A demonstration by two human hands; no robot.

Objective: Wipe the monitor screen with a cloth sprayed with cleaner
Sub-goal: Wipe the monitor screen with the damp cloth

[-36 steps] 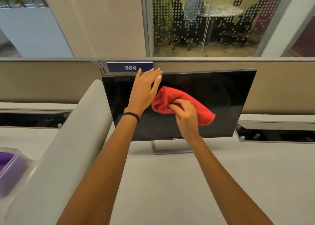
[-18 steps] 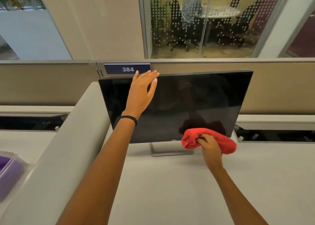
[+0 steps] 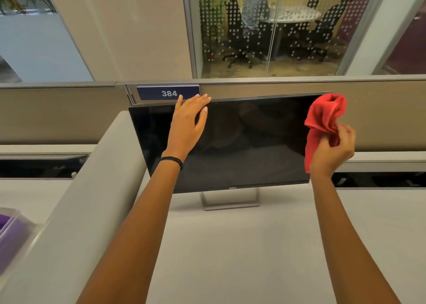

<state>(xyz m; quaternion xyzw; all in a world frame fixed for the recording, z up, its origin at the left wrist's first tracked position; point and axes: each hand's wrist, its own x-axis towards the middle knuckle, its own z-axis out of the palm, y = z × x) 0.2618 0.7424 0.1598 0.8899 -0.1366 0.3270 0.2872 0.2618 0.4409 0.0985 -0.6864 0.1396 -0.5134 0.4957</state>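
Observation:
A black monitor stands on a silver stand on the grey desk, its screen dark. My left hand lies flat against the upper left part of the screen, fingers reaching the top edge; a black band circles the wrist. My right hand grips a bunched red cloth at the screen's right edge. The cloth's top reaches the monitor's upper right corner and hides it.
A beige partition with a blue "384" plate runs behind the monitor. A low grey divider stands on the left, with a clear tray of purple items beyond it. The grey desk spreads in front.
My right hand carried the red cloth from the screen's middle down to the lower edge, then up to the upper right corner. My left hand stayed on the top left.

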